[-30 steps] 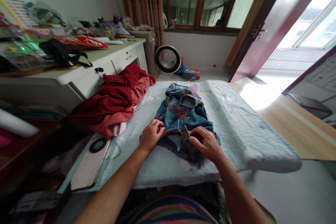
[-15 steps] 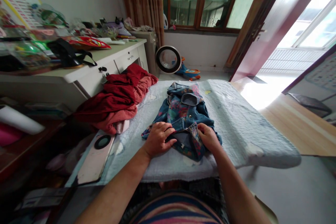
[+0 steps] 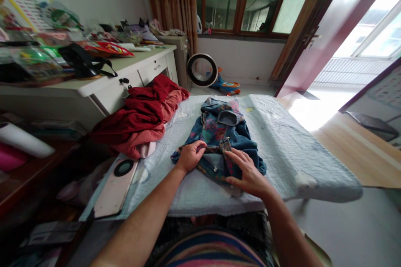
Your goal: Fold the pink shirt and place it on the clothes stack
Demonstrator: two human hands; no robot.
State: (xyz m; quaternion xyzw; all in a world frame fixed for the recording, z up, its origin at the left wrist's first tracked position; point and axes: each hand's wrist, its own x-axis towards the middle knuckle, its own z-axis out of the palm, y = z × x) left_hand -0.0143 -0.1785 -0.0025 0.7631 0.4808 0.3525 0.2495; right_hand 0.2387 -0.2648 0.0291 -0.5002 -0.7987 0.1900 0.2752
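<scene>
A blue denim garment [image 3: 208, 127] with a colourful flower print lies partly folded in front of me; its exact kind is unclear. Its band gapes on the near side, baring a grey inner face with a small pale label. My left hand [image 3: 191, 156] is closed, thumb and fingers pinching the band's left part. Resting on the right part is my right hand [image 3: 249, 171], fingers stretched out beside an upturned flap [image 3: 224, 145] of the band. Beneath the garment spreads a pale quilted cover [image 3: 282, 150].
Red clothes [image 3: 140, 112] are heaped at the left edge of the cover. Near them lies a pinkish flat case [image 3: 114, 192] with a dark round opening. A cluttered desk [image 3: 150, 56] stands at the left; an open washer door [image 3: 202, 70] is behind.
My left hand has gone from lying spread on the band to pinching it. My right hand has let go of the right edge and now lies flatter, fingers extended. The flap stands higher.
</scene>
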